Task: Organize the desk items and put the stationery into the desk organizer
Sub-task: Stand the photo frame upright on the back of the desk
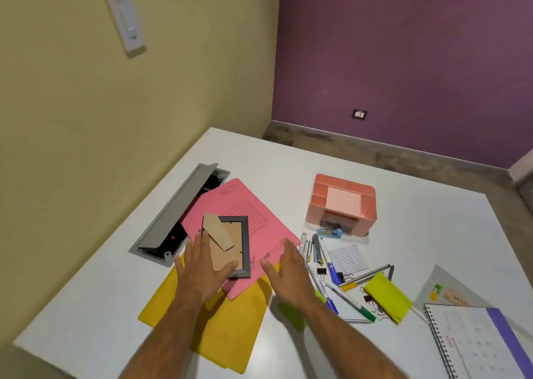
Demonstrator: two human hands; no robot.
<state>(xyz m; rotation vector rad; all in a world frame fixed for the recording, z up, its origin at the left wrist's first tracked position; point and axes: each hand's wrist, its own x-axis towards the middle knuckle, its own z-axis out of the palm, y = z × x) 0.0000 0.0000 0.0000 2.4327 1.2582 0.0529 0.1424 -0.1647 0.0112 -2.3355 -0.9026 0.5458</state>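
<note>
A grey picture frame (244,236) lies face down on a pink folder (245,205), its cardboard stand sticking up. My left hand (202,266) rests flat on the frame's near left corner, fingers spread. My right hand (288,272) hovers open just right of the frame, over the pink folder's edge. A yellow folder (230,329) lies beneath the pink one. The pink desk organizer (341,201) stands further back on the right. Several pens and markers (331,266), binder clips and a yellow-green sticky pad (388,296) are scattered to the right of my right hand.
An open grey cable hatch (176,214) is sunk into the white desk (288,159) at the left, near the yellow wall. A spiral desk calendar (478,341) lies at the near right corner. A green pad (291,312) sits under my right forearm.
</note>
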